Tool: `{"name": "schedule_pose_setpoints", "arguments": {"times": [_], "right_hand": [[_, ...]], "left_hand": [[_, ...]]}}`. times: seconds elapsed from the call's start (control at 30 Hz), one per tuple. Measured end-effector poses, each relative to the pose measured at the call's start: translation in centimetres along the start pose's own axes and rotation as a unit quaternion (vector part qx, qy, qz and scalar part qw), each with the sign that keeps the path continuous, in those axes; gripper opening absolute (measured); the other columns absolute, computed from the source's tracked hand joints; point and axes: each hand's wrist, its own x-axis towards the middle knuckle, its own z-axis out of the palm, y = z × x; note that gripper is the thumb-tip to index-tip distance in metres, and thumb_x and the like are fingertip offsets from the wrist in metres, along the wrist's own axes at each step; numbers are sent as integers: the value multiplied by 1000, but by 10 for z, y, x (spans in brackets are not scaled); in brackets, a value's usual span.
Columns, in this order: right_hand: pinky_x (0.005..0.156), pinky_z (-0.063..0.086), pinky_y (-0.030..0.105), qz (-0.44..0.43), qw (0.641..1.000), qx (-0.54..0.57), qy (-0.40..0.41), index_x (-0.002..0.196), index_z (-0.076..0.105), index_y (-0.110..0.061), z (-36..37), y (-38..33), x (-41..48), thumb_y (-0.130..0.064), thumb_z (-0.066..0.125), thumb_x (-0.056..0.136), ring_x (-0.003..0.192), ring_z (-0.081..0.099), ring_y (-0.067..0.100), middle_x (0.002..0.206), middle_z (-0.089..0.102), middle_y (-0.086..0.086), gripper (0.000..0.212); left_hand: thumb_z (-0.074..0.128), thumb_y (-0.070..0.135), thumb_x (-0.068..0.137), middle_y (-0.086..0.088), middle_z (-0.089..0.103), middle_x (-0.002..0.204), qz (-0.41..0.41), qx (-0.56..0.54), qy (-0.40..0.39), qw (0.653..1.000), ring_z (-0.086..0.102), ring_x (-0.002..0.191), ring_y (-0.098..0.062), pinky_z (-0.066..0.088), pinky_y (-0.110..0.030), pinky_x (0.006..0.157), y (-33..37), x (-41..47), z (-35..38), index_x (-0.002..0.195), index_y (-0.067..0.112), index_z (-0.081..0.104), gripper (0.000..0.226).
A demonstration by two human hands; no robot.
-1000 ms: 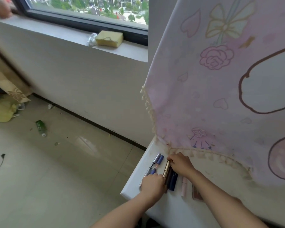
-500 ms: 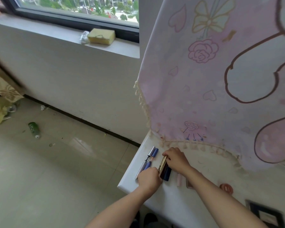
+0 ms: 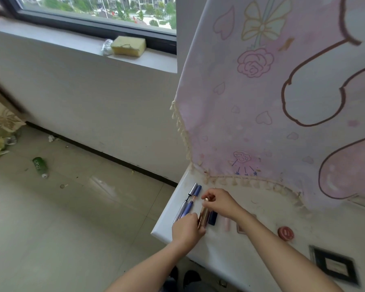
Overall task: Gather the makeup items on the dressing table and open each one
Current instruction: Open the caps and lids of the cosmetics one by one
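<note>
On the left end of the white dressing table lies a row of makeup items. My left hand grips the lower end of a rose-gold tube. My right hand pinches that tube's top cap. Left of it lie a silver mascara and a blue mascara, both with their caps pulled off. To the right of the gold tube lie a dark blue tube, a pale pink tube and a round red compact. My right forearm partly hides a small flat case.
A pink cartoon cloth with tassels hangs over the back of the table. A black-framed case lies at the right front. The table's left edge drops to a tiled floor with a green bottle. A yellow sponge sits on the windowsill.
The camera view has shifted slightly. My right hand has moved up to the gold tube's top cap while my left hand stays on its lower end.
</note>
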Motion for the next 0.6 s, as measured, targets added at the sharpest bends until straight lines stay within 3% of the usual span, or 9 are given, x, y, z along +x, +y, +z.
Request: {"name": "schedule_pose_setpoints", "arguments": {"times": [0.1,0.2,0.33,0.5,0.6], "right_hand": [[61,45,19,-8,998,60,10,95,64,-10,-11,-12,-11,-6,61,82,61,53,8,68,56,-4,14],[56,48,15,-29,985,164,46,85,62,-13,-31,-31,-21,-1,61,84,57,56,9,69,59,1,12],[50,50,16,-83,931,349,65,79,62,-7,-49,-61,-32,9,54,84,47,58,8,63,61,6,19],[54,53,17,-145,920,363,33,80,60,-6,-52,-90,-43,10,52,84,50,61,9,56,65,0,18],[55,54,17,-161,921,353,24,78,60,-7,-47,-105,-44,10,52,84,50,61,9,57,66,0,20]], "left_hand": [[48,31,85,6,45,85,21,-40,42,998,41,76,-13,29,-23,53,-3,-7,-15,82,21,41,13],[51,28,85,8,45,85,65,-97,98,988,42,76,-11,28,-18,52,-7,-9,-42,90,20,51,10],[56,15,85,15,50,61,136,-219,136,957,42,56,-4,34,-22,58,-18,-14,-91,92,17,61,9],[61,24,82,15,49,53,185,-227,111,950,40,53,-4,34,-22,58,-34,-23,-144,80,30,60,7],[63,16,84,23,50,50,187,-228,110,949,42,50,1,29,-13,53,-40,-31,-163,69,33,50,26]]}}
